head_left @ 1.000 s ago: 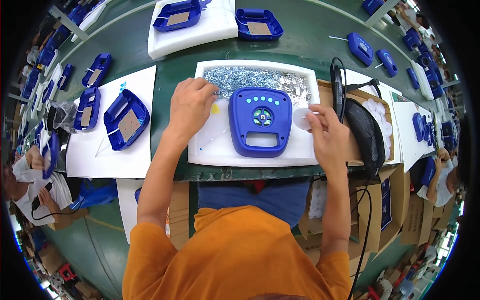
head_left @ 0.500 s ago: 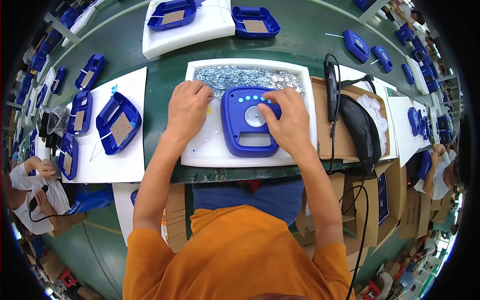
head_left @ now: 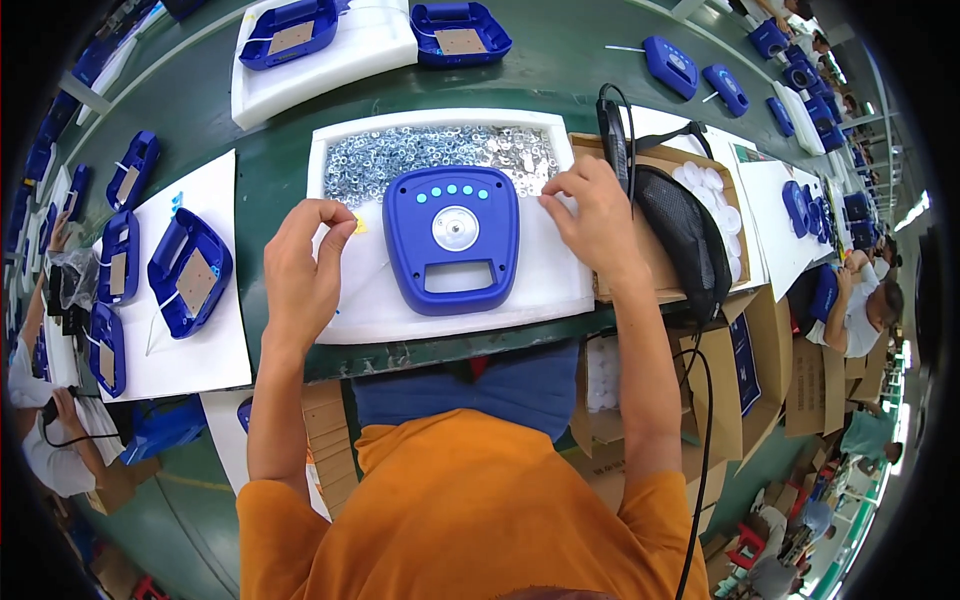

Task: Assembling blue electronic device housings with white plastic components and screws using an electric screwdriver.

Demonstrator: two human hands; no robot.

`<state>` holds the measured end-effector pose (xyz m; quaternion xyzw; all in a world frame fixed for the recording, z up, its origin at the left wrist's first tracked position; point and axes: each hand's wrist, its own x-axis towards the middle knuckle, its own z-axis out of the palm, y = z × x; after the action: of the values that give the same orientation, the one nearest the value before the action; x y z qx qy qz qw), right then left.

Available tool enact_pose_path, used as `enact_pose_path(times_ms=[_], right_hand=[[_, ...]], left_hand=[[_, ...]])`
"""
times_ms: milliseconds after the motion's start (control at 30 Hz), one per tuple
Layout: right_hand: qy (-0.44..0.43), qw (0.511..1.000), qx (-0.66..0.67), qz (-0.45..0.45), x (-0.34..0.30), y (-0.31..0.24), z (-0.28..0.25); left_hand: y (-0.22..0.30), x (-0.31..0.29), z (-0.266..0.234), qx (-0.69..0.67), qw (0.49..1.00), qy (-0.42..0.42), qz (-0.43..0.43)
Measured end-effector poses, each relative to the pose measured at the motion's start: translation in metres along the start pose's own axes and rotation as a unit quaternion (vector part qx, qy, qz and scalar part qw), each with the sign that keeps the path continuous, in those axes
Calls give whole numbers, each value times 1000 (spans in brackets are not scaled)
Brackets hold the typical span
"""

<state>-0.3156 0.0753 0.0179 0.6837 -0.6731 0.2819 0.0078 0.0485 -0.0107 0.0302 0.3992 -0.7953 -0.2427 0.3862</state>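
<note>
A blue plastic housing panel (head_left: 405, 245) lies on the white foam tray, its rectangular handle opening toward me. It has a row of several light-blue round dots near its far edge and a clear round disc (head_left: 456, 229) in the middle. My left hand (head_left: 303, 270) is raised to the left of the panel, thumb and fingers curled together near a small yellow piece (head_left: 360, 224). On the right, my right hand (head_left: 603, 220) hovers over the tray's edge, thumb and forefinger drawn together. Neither hand touches the panel. Whether anything small is in either pinch is hidden.
Small metal washers or nuts (head_left: 430, 155) fill the far part of the foam tray (head_left: 575, 303). Right of it stand a cardboard box of white round parts (head_left: 715, 200), a black mesh pouch (head_left: 685, 240) and a corded black tool (head_left: 613, 135). Blue shells (head_left: 190, 270) lie left.
My right hand has lifted off the panel's dots and moved right. My left hand has come back from the washers toward me. The whole view has shifted.
</note>
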Motion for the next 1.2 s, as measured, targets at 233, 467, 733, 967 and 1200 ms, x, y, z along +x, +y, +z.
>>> enact_pose_path(times_ms=[233, 467, 733, 967, 1200], right_hand=[[-25, 998, -26, -45, 7, -5, 18], [-39, 997, -47, -41, 7, -2, 23], [10, 999, 0, -36, 5, 2, 14], [12, 989, 146, 18, 6, -16, 6], [55, 976, 21, -212, 6, -79, 23]], left_hand=[[5, -4, 2, -29, 1000, 3, 9], [6, -4, 1, -50, 999, -1, -6], [1, -9, -2, -68, 997, -10, -34], [5, -8, 8, -97, 995, 8, -17], [15, 4, 39, -83, 995, -7, 63]])
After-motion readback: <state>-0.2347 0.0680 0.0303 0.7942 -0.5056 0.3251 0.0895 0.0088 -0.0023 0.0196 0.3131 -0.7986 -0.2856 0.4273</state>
